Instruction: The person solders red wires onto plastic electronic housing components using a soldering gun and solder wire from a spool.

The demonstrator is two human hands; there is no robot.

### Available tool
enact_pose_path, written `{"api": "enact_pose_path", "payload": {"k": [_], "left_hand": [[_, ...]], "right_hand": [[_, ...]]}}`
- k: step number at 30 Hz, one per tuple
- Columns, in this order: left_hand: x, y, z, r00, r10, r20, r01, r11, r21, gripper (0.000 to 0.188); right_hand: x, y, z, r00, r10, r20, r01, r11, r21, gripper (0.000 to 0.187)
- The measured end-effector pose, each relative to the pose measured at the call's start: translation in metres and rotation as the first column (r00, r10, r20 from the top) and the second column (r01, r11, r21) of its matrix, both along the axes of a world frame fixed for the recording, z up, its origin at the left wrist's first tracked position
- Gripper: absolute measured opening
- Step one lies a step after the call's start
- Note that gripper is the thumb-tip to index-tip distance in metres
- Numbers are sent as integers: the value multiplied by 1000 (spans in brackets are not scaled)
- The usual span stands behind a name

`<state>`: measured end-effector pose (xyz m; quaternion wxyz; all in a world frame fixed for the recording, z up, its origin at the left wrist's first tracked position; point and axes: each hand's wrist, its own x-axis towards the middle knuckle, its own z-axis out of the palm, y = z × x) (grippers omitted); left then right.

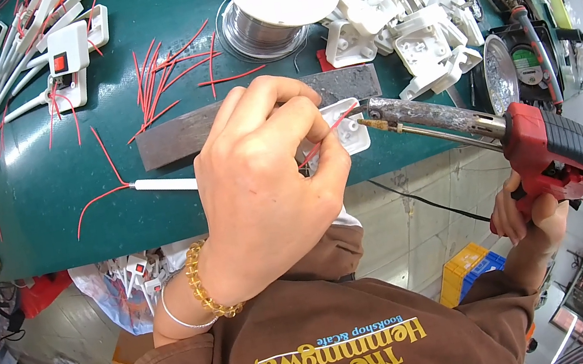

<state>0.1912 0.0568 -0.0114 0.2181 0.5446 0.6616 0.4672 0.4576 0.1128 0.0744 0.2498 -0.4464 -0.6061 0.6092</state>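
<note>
My left hand (260,176) is pinched around a thin red wire (337,124) over a small white plastic housing (355,139), which it partly hides. My right hand (532,215) grips the handle of a red and black soldering gun (551,142). The gun's tip reaches left to the housing, close to the wire; whether they touch I cannot tell. A white cable (165,185) with two red wires at its left end runs in under my left hand. Behind the hand lies a dark grey bar (168,137) on the green table.
A solder spool (263,9) stands beyond the bar, with loose red wires (154,74) left of it. White housings (403,17) are heaped at the back right, near a round metal dish (500,74). Wired white switch boxes (68,53) lie at the far left. The table's front edge is close.
</note>
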Motion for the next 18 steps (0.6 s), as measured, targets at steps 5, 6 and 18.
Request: {"api": "enact_pose_path", "payload": {"k": [5, 6, 18], "left_hand": [[-1, 1, 0, 1000, 3, -6, -3, 1000, 3, 7], [-1, 1, 2, 1000, 0, -6, 0, 1000, 5, 7], [1, 0, 3, 1000, 8, -16, -8, 1000, -11, 7]], "right_hand": [[12, 0, 0, 1000, -3, 29, 3, 1000, -5, 57], [37, -2, -5, 994, -52, 94, 43, 995, 94, 56], [25, -2, 5, 991, -16, 132, -5, 988, 155, 64]]}}
